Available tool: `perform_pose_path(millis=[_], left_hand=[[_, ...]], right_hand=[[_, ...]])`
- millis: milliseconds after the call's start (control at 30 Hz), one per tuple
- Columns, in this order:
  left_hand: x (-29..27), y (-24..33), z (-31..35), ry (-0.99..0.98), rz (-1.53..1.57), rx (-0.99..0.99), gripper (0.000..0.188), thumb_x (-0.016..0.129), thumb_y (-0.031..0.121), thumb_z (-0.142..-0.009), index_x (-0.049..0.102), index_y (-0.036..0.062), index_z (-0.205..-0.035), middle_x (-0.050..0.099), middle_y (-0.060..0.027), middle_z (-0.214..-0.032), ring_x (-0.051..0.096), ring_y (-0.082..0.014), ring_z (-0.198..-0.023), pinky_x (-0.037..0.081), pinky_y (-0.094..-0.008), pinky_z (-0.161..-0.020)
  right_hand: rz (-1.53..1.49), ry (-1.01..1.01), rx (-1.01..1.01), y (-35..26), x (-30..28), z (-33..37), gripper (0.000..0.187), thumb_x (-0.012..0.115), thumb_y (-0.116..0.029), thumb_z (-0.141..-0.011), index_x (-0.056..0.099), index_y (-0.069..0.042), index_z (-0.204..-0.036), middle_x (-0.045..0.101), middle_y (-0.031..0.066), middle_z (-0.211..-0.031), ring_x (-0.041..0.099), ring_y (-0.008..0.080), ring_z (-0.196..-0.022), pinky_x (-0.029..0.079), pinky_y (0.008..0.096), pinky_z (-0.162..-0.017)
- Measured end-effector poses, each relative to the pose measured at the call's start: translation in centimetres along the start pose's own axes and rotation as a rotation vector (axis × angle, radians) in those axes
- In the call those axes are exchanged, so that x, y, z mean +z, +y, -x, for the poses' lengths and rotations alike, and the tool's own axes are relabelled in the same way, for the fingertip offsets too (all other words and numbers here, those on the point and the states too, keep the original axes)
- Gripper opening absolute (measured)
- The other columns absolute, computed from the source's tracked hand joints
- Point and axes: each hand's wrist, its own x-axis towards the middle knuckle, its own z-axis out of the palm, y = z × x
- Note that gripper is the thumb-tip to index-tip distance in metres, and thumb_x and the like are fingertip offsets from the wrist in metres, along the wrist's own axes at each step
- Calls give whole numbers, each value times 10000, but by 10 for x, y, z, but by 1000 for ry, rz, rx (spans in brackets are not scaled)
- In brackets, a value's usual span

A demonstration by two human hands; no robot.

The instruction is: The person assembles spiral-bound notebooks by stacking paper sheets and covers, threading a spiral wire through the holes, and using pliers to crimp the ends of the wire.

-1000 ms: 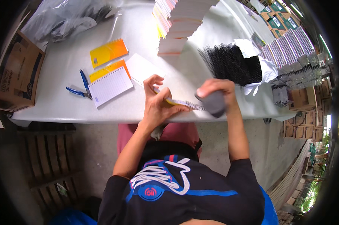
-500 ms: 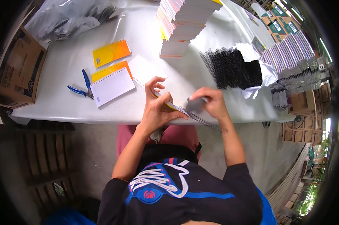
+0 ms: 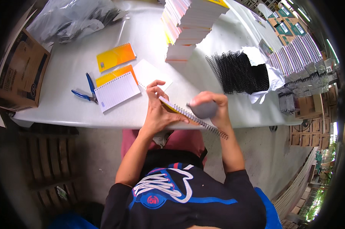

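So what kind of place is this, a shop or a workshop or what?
Most likely a small notebook-binding workshop. On the white table sit a tall stack of notebooks, a pile of black spiral coils and blue pliers. Cardboard boxes stand at the side.

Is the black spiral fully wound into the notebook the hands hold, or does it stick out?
It sticks out. The black spiral coil extends past the notebook edge beyond the right hand; the left hand grips the notebook.

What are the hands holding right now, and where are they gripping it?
The left hand holds a yellow notepad by its cover near the bound edge. The right hand grips a grey tool against the black spiral coil.
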Motion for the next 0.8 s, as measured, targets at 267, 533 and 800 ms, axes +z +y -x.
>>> perform_pose_path(millis=[267,533,800], left_hand=[[-1,-10,4,-39,1,7,902,947,290,-415,277,78,-981,321,-99,-966,343,-229,-1031,405,-312,-818],[0,-4,2,-70,-13,12,948,948,331,-404,262,61,-999,308,-88,-953,323,-271,-1085,384,-358,-879],[-4,4,2,-99,-9,-75,957,953,332,-384,263,75,-995,289,-124,-1114,379,-238,-1029,403,-329,-853]], right_hand=[[118,-244,-108,-16,12,-18,228,628,109,-658,700,-13,-836,697,102,-813,671,183,-756,510,286,-693],[316,-85,-34,-5,20,-13,238,596,116,-651,695,10,-840,693,124,-833,668,186,-762,510,277,-708],[306,-37,150,10,24,-23,218,617,133,-688,689,12,-854,694,87,-820,647,148,-794,500,282,-737]])
